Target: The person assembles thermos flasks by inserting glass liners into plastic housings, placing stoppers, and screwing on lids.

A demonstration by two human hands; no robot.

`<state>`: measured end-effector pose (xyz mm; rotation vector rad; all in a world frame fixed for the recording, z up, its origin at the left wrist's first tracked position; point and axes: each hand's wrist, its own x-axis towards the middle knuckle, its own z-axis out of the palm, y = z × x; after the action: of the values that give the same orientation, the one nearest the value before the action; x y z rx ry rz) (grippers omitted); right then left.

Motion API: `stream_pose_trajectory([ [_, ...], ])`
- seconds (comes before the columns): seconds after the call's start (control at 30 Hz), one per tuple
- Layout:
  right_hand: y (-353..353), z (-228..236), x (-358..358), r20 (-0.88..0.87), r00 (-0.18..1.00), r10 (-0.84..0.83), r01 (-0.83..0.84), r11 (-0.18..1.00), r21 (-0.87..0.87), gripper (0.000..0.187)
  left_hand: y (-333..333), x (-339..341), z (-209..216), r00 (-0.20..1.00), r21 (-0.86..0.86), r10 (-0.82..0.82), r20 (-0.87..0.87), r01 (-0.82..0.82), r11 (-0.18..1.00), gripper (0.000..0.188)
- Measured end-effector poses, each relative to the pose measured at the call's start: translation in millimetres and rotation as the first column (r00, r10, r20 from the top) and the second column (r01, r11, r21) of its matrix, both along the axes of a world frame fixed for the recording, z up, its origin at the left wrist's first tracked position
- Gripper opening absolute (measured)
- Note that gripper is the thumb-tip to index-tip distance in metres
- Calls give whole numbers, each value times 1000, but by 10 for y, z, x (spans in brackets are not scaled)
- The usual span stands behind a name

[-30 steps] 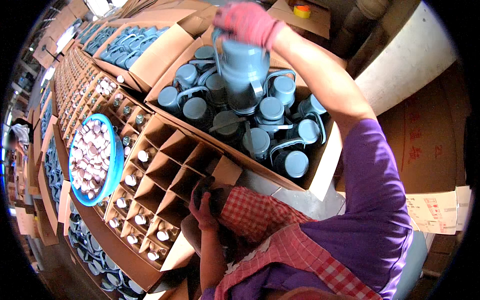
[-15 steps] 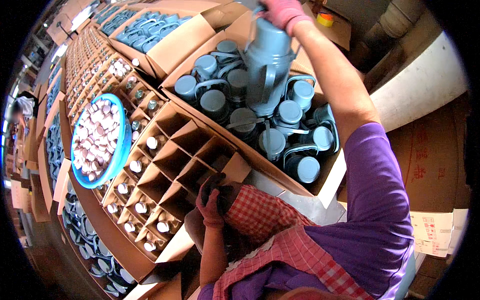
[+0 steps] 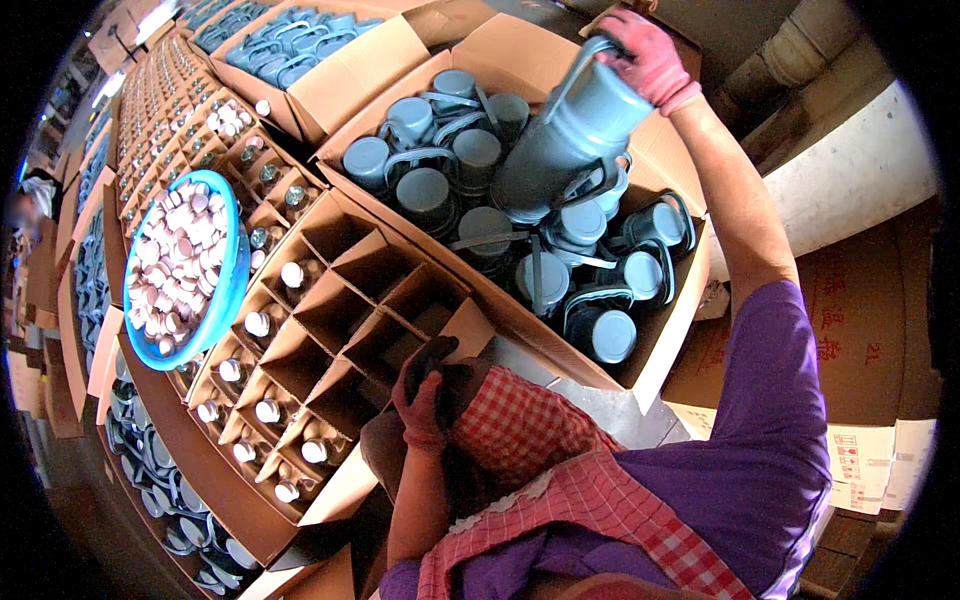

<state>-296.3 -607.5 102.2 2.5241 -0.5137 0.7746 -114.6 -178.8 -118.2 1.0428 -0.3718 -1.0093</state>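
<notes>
Gripped at its top end by my gloved right hand (image 3: 648, 62), a blue-grey thermos flask (image 3: 570, 140) leans with its top to the right. Its lower end is among the other flasks (image 3: 425, 195), which stand with handles and lids in a large open carton (image 3: 655, 375). My left hand (image 3: 425, 400), in a pink glove with dark fingers, is curled beside my knee and the checked apron (image 3: 530, 420). Whatever it may hold is hidden. Nearest to it is a divided carton (image 3: 385, 330) with several bare cells and several white-capped bottle-like pieces (image 3: 268, 411).
A blue basin (image 3: 240, 260) full of small whitish caps (image 3: 180, 260) rests on the divided cartons at the left. More cartons of blue flasks (image 3: 300, 45) stand behind. A carton of grey handled parts (image 3: 160, 470) is at lower left. A thick pale pipe (image 3: 840, 160) runs at the right.
My right hand has moved to the right and a little down. The flask in it has gone from nearly upright to tilted rightward. My left hand has stayed beside the knee.
</notes>
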Motion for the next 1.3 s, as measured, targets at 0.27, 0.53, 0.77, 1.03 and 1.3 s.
stream_pose_trajectory([
  [0.27, 1143, -91, 1557, -428, 746, 510, -531, 844, 80, 30, -17, 56, 55, 987, 28, 20, 161, -25, 999, 36],
  [0.53, 212, -118, 1906, -138, 990, 26, 22, 941, 339, 22, 160, 141, -199, 994, 38, 106, 0, -106, 994, 37],
  [0.77, -345, 231, 718, -18, 811, -585, 544, 741, 394, 39, 35, 122, 2, 1000, -47, -5, -30, 4, 999, 34],
  [1.03, -420, -606, -848, 66, 507, -860, 647, 429, 630, 39, 54, 83, -129, 996, 43, 82, 29, -83, 996, 31],
  [1.3, 397, -1055, 415, -179, 976, -122, 172, 939, 297, 30, -39, 160, -66, 983, 92, 58, -172, -42, 995, 35],
])
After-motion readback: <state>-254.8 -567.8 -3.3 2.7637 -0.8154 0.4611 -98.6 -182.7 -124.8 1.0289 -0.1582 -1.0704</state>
